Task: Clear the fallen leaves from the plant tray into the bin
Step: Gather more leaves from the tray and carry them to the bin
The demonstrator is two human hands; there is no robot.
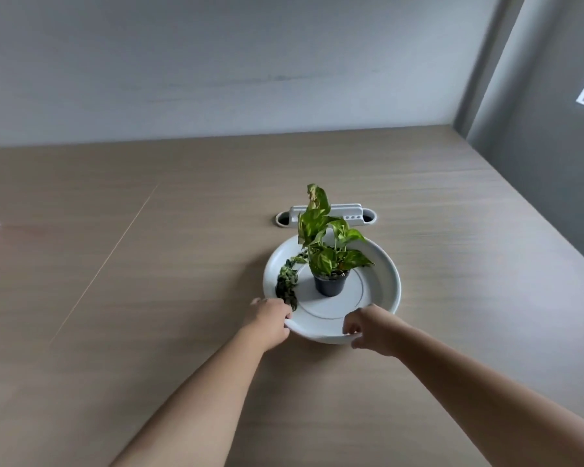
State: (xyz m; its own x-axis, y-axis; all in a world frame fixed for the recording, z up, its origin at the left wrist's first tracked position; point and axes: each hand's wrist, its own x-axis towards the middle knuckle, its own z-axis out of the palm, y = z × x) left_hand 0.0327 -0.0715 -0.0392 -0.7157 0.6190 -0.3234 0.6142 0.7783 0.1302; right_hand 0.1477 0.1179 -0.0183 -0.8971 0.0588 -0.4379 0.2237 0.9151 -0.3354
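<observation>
We see a round white plant tray flat on the table, a heap of small green fallen leaves along its left inner edge, bin out of view.

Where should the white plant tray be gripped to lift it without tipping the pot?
By the raised rim of the white plant tray, both hands on opposite near sides, as left hand and right hand are placed. The black pot stands near centre, so a level two-sided grip likely suits.
</observation>
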